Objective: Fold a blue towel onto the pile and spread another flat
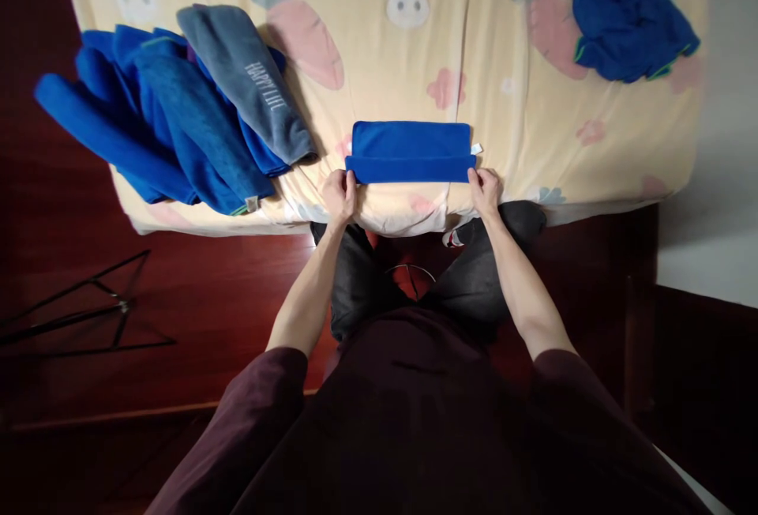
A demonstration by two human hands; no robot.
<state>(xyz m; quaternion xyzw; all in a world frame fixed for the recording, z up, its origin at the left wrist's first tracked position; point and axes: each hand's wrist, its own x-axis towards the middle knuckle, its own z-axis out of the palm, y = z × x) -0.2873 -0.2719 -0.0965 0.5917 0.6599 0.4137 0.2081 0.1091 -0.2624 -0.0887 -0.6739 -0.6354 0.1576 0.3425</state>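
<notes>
Blue towel (410, 152), folded into a strip near the bed (474, 41) edge, looks soft, light and floppy, so best gripped at its ends, where left hand (339, 194) and right hand (485, 191) pinch its near corners.

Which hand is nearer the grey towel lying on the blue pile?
Left. The left hand grips the left end of the folded blue towel, just right of the grey towel. The right hand holds the far end, farther from it.
</notes>
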